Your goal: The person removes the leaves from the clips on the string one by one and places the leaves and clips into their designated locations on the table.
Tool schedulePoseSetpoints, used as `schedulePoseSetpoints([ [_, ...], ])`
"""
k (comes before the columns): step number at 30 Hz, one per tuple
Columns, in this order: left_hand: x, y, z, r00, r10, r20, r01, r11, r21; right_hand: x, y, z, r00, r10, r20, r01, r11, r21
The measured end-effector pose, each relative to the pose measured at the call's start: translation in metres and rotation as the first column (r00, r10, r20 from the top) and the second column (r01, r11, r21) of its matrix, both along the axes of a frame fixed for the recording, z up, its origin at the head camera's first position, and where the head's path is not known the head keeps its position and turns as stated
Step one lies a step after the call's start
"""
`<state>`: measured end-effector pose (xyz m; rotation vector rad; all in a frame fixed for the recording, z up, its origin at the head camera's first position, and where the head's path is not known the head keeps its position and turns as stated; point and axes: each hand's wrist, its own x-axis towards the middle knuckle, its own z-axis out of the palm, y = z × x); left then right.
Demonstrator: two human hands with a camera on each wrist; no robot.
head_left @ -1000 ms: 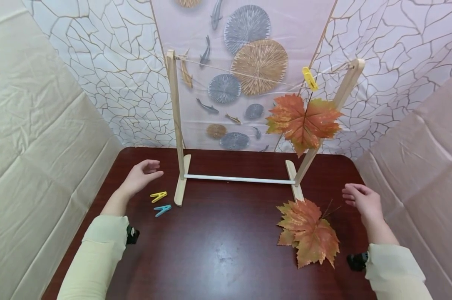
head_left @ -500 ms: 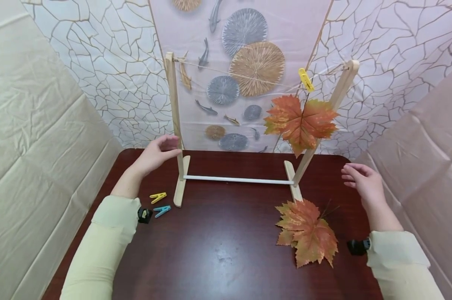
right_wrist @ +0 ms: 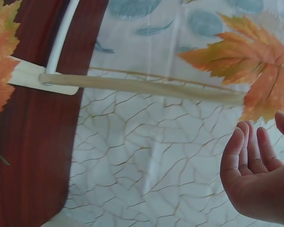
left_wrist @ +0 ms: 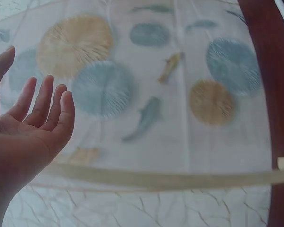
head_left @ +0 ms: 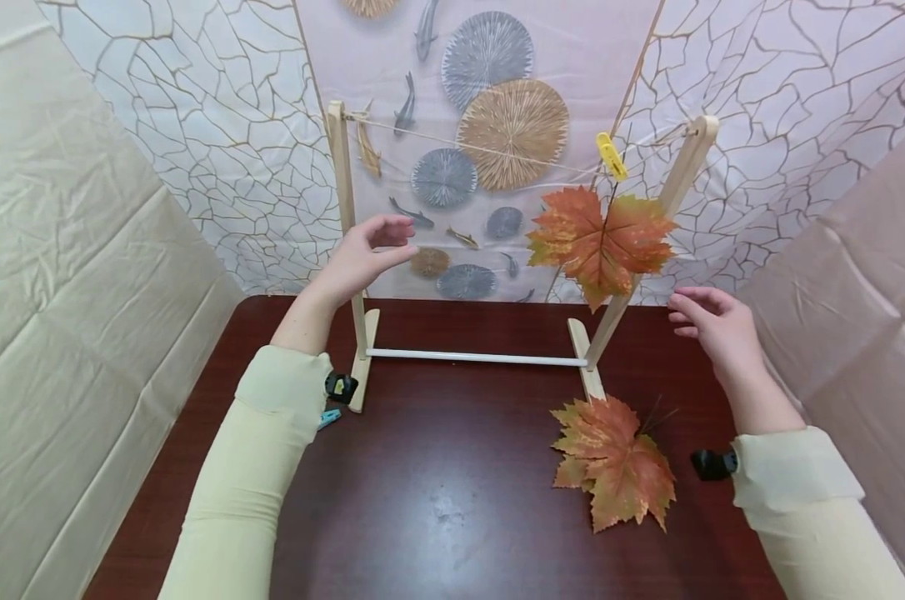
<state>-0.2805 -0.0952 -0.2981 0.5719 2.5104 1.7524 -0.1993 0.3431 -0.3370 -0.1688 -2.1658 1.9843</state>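
Note:
My left hand (head_left: pixel 370 254) is raised in front of the rack's left wooden post (head_left: pixel 343 167), fingers loosely bent and thumb apart, with nothing between them. The left wrist view shows the same relaxed, bare palm (left_wrist: pixel 28 123). To the right, my right hand (head_left: pixel 718 329) is lifted beside the right post (head_left: pixel 685 179), also holding nothing. Above and left of it an orange maple leaf (head_left: pixel 602 242) hangs by its stem from the string (head_left: pixel 512 156), under a yellow clothespin (head_left: pixel 612 157). More maple leaves (head_left: pixel 621 467) lie overlapped on the table near the rack's right foot.
A blue clothespin (head_left: pixel 329 418) lies on the dark table (head_left: pixel 437 500), partly hidden by my left sleeve (head_left: pixel 283 392). A white bar (head_left: pixel 475 358) joins the rack's feet low down. Patterned cloth (head_left: pixel 497 267) hangs behind the rack.
My left hand has risen and moved right, from beside the clothespins to the left post; its sleeve now covers the yellow clothespin on the table. My right hand has risen. The leaves stay put.

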Motion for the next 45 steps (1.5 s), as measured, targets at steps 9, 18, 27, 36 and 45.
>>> schedulePoseSetpoints([
  [9,-0.006,0.040,0.032,0.996,-0.073,-0.044,0.074,0.997,0.033,-0.006,-0.020,0.027,0.998,0.009,-0.067,-0.003,0.996,0.095],
  [18,-0.013,0.078,0.060,0.986,-0.142,-0.082,0.148,0.987,0.069,-0.015,-0.041,0.054,0.995,-0.037,-0.090,0.063,0.951,0.304],
  [27,-0.018,0.111,0.082,0.984,-0.161,-0.082,0.170,0.979,0.117,-0.028,-0.059,0.078,0.993,-0.034,-0.114,0.067,0.952,0.297],
  [36,-0.023,0.138,0.088,0.985,-0.170,-0.030,0.173,0.967,0.186,-0.040,-0.079,0.091,0.995,-0.012,-0.103,0.038,0.967,0.252],
  [45,-0.024,0.167,0.093,0.989,-0.145,-0.041,0.149,0.977,0.150,-0.058,-0.090,0.097,1.000,-0.026,-0.011,0.028,0.950,0.310],
])
